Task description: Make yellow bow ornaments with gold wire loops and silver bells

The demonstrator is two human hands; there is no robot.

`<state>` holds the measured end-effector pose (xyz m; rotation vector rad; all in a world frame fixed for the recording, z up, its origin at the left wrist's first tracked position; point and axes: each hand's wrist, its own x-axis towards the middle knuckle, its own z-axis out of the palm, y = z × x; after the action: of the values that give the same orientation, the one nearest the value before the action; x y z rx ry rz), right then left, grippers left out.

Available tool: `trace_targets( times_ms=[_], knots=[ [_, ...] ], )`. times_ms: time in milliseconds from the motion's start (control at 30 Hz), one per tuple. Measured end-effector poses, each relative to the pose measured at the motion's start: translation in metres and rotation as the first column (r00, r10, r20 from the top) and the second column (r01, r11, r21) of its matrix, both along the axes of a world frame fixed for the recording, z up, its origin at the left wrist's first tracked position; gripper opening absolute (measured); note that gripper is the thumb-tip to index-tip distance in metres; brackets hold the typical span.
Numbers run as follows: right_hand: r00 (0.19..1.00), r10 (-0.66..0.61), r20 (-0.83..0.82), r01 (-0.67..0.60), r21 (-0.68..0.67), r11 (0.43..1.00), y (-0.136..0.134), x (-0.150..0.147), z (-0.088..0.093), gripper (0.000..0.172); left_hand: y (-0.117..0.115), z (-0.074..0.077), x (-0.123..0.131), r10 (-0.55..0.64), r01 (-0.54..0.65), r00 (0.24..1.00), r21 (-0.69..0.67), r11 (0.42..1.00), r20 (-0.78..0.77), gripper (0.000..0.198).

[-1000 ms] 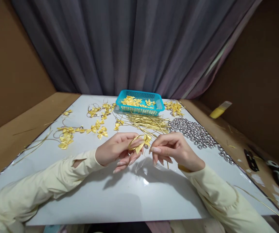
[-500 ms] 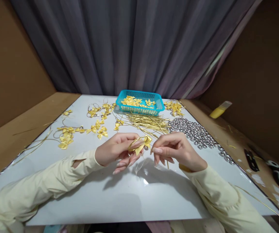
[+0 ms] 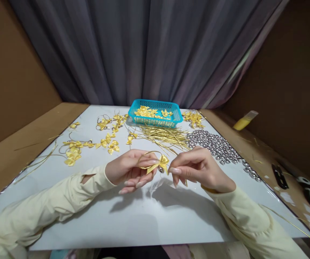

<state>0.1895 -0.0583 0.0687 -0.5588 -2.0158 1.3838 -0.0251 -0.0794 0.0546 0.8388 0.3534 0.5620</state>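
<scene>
Gold cord, bent into a loop, and it has just swung up. A second ago it lay flatter against the fingers; now it arches clear above the left hand. The yellow ribbon bow has slid out too and sits squarely in the gap between both hands, with a tiny silver bell showing just under it. So loop, bow and bell now hang together as one piece, held off the counter.

The left hand pinches the loop's base between thumb and forefinger, the other fingers fanned out below. The right hand has thumb and forefinger pressed together right at the bow's edge; what sits between them is too fine to tell.

Beyond the hands lie a sheaf of gold cords and, further on, a teal basket of bows. Beyond the right hand runs a drift of silver bells, and beyond the left lie scattered bows.
</scene>
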Motion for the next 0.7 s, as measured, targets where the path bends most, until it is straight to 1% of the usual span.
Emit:
trace_targets(
  times_ms=[167,433,700],
  knots=[
    [1.000,0.006,-0.002,-0.006,0.006,1.000,-0.0001,0.0006,-0.0001,0.011,0.0003,0.0001,-0.0006,-0.014,0.015,0.999,-0.017,1.000,0.051,0.015],
    [1.000,0.019,0.008,-0.019,0.038,0.999,0.0003,0.0017,0.0001,0.012,0.0001,0.0000,-0.0005,-0.024,0.025,0.999,-0.023,0.999,0.039,0.016],
    [1.000,0.023,0.009,-0.023,0.039,0.999,0.0007,0.0016,0.0005,0.012,-0.0002,0.0012,-0.0002,-0.021,0.022,0.999,-0.017,1.000,0.027,0.020]
  ],
)
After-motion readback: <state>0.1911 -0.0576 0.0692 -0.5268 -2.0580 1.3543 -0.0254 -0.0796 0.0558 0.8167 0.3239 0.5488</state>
